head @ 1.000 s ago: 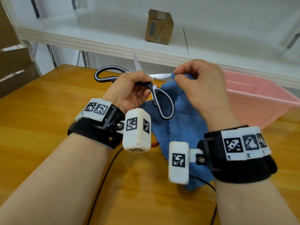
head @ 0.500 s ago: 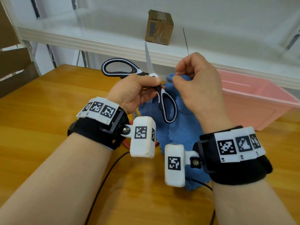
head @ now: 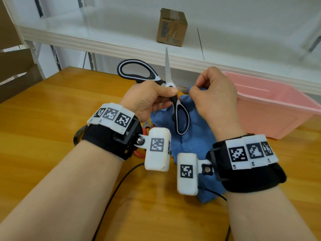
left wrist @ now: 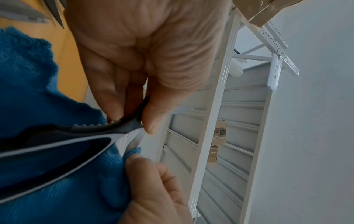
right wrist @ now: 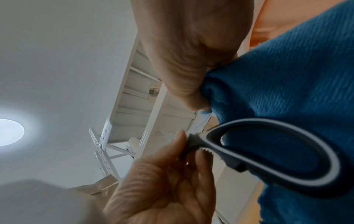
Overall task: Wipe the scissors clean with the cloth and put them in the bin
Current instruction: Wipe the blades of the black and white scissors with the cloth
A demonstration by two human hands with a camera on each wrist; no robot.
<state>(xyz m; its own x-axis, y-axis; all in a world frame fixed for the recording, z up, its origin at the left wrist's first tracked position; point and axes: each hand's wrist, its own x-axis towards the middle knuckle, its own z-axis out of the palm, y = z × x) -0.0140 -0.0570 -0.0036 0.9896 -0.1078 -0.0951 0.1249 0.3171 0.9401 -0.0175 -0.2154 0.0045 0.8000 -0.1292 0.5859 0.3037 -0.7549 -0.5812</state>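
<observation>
Black-and-white scissors (head: 180, 117) are held wide open above the table, one blade pointing straight up. My left hand (head: 152, 100) pinches them near the pivot, thumb on top; the grip shows in the left wrist view (left wrist: 138, 115) and the right wrist view (right wrist: 191, 148). My right hand (head: 213, 98) pinches a fold of the blue cloth (head: 196, 136) around the other blade, which is hidden under it. The cloth (left wrist: 57, 174) hangs down behind the lower handle loop (right wrist: 277, 153). A pink bin (head: 278, 108) stands on the table to the right.
A white shelf edge (head: 104, 44) runs across just behind the scissors, with a small cardboard box (head: 172, 26) on it. Red-handled pliers (head: 144, 129) lie under my left wrist. Black cables (head: 111, 197) trail over the wooden table (head: 43, 127).
My left hand turned the scissors clockwise, so the free blade now points straight up and the upper handle rose. My right hand kept pinching the cloth around the other blade.
</observation>
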